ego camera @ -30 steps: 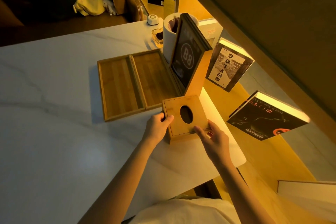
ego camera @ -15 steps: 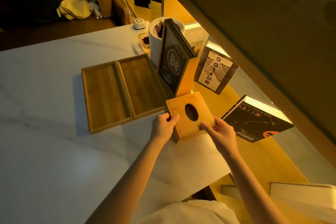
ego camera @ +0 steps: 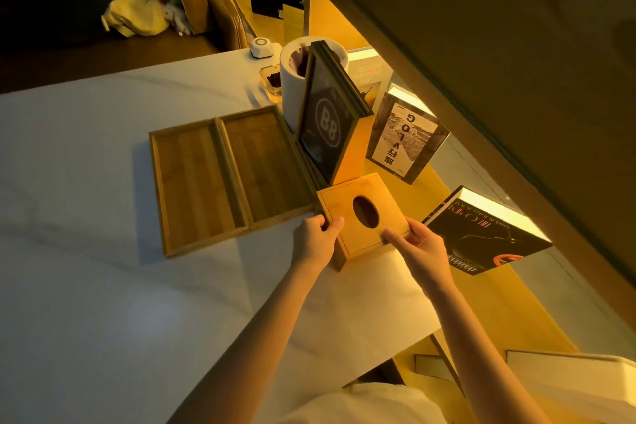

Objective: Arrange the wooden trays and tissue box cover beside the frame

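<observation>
Your left hand [ego camera: 315, 239] and right hand [ego camera: 421, 246] each keep a closed grip on the tissue box cover [ego camera: 364, 217] near the surface's [ego camera: 86, 286] right edge, just before the frame [ego camera: 327, 124]; its oval hole looks dark; two empty wooden trays [ego camera: 227, 179] lie side by side left of it; broad bare surface spreads toward the left edge.

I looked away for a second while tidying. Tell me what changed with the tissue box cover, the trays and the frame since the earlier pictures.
The tissue box cover has been slid up toward the base of the B8 frame, closing the gap, with the left hand and right hand gripping its sides throughout. The two wooden trays lie side by side as before, the frame stays upright, and the white table is otherwise unchanged.
</observation>
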`<state>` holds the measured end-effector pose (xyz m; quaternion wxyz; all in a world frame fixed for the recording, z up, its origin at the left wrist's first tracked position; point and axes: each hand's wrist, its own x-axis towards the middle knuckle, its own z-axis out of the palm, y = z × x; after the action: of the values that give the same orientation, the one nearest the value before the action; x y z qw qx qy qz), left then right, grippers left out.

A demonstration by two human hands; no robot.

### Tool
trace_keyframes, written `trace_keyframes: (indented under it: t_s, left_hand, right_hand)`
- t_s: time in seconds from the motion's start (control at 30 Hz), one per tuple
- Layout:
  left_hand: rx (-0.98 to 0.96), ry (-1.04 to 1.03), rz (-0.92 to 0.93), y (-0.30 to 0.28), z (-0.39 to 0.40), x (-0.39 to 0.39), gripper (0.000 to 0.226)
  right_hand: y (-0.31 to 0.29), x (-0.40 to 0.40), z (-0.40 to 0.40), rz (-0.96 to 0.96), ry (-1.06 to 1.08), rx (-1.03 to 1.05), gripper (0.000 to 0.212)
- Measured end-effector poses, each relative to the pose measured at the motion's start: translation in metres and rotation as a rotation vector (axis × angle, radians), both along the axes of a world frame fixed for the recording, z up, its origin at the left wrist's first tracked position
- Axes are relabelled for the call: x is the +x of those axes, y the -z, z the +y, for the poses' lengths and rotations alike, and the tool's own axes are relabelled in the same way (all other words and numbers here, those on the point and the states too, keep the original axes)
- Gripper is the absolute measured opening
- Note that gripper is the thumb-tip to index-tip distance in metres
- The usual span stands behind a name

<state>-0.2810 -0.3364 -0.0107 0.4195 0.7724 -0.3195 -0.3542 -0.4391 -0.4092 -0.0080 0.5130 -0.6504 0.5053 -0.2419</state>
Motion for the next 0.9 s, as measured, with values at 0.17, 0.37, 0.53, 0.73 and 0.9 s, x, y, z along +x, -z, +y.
trace_keyframes:
  t_s: [0.17, 0.37, 0.53, 0.73, 0.9]
  left_hand:
    - [0.021, 0.011, 0.008, -0.004, -0.002, 0.004, 0.04]
    - [0.024, 0.015, 0.038, -0.005, -0.001, 0.001, 0.039]
    - [0.047, 0.056, 0.056, -0.008, 0.0, 0.004, 0.038]
    - [0.049, 0.134, 0.116, -0.025, 0.007, 0.021, 0.037]
    - [-0.08, 0.028, -0.007, -0.077, 0.015, 0.058, 0.039]
  right_hand:
    - [-0.004, 0.003, -0.003, 0.041, -0.015, 0.006, 0.037]
    - [-0.009, 0.005, -0.001, 0.083, -0.015, 0.029, 0.039]
    - [-0.015, 0.013, 0.003, 0.192, 0.022, -0.044, 0.041]
    - [-0.039, 0.035, 0.013, 0.47, -0.125, -0.566, 0.046]
    - [-0.086, 0.085, 0.026, 0.297, -0.279, -0.594, 0.032]
